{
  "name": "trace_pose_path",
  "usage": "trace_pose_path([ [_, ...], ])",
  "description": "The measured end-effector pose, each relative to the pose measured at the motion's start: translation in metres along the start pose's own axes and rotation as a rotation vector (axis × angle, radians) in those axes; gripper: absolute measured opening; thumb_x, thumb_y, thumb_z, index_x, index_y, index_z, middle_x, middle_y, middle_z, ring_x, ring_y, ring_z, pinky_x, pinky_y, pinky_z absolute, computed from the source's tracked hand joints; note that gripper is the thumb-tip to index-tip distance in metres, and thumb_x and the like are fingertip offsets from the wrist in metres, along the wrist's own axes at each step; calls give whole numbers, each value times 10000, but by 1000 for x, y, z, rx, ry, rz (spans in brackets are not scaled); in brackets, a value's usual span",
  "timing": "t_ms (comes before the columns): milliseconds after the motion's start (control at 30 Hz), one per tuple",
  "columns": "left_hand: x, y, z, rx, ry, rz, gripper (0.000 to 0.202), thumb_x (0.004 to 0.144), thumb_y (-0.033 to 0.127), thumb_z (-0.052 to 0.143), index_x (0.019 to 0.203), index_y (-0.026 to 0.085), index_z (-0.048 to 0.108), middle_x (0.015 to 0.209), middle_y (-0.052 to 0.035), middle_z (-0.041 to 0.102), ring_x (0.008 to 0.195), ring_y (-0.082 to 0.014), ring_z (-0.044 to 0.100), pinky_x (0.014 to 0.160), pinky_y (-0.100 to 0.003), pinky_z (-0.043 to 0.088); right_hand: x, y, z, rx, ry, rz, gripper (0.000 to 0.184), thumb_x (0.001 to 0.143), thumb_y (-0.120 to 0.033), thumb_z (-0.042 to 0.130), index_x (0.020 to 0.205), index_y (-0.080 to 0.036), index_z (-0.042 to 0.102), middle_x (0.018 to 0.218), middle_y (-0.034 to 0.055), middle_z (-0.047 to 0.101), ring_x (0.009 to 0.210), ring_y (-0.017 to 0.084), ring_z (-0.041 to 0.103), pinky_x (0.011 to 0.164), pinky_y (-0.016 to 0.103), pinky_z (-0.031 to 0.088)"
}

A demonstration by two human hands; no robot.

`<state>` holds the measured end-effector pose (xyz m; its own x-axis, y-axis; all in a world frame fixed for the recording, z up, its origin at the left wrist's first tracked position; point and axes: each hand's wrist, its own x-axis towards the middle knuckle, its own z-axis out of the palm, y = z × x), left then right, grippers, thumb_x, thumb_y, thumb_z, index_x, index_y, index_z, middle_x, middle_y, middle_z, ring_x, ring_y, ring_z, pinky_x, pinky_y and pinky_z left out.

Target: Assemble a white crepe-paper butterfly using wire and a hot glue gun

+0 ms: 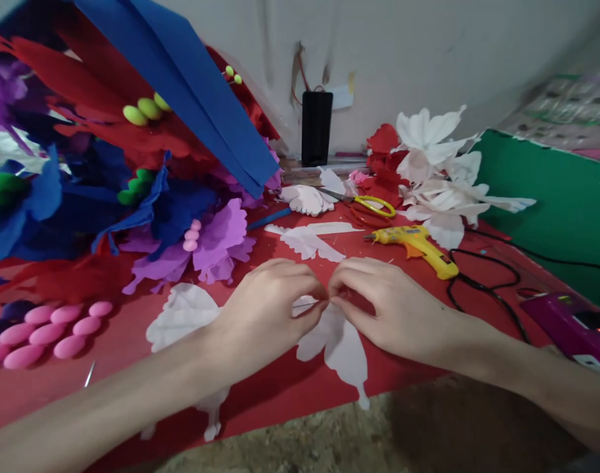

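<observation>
My left hand (267, 309) and my right hand (388, 305) meet fingertip to fingertip at the middle of the red sheet (132, 341). Both are closed in a pinch on a white foam petal (336, 338) that lies under them and hangs toward the near edge. A thin wire or pin seems to run between the fingertips. Another white petal (181, 315) lies just left of my left wrist. More white petal cut-outs (312, 240) lie just beyond the hands.
A yellow glue gun (418, 243) with a black cord (482, 289) lies to the right. Yellow-handled scissors (369, 202) sit behind it. White and red foam flowers (438, 171), a green sheet (566, 203), pink foam beads (48, 332), a purple flower (211, 246) and a blue sheet (196, 92) surround the spot.
</observation>
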<state>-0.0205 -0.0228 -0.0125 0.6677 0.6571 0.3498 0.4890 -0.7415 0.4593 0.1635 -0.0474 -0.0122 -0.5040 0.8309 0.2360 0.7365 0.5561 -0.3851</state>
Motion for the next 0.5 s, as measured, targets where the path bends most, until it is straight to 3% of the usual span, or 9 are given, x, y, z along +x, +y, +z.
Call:
trace_pose_path([
  [267, -1, -6, 2, 50, -9, -16, 167, 811, 92, 506, 705, 153, 619, 710, -17, 658, 658, -150, 607, 601, -253, 461, 11, -1, -4, 15, -95, 113, 171, 860, -181, 456, 765, -128, 588, 758, 20, 598, 655, 73, 520, 585, 191, 381],
  [333, 0, -8, 4, 27, -43, -31, 158, 799, 82, 510, 720, 150, 629, 729, -17, 670, 664, -146, 621, 591, -239, 465, 25, 18, -15, -21, -147, 133, 213, 889, -249, 466, 779, -137, 610, 825, 20, 616, 724, 77, 554, 642, 186, 423],
  [400, -1, -9, 6, -6, -88, -41, 160, 792, 75, 511, 738, 153, 640, 753, -7, 685, 671, -131, 635, 598, -216, 471, 44, 51, -26, -130, -70, 252, 255, 930, -270, 410, 907, -136, 625, 991, 55, 610, 882, 108, 567, 793, 235, 452],
  [500, -3, -6, 10, -45, -164, -50, 159, 771, 74, 523, 745, 165, 652, 746, 18, 694, 651, -107, 641, 594, -186, 467, 70, 111, -36, -289, -17, 439, 263, 913, -277, 478, 1074, -91, 570, 1135, 116, 541, 1050, 163, 523, 947, 355, 433],
])
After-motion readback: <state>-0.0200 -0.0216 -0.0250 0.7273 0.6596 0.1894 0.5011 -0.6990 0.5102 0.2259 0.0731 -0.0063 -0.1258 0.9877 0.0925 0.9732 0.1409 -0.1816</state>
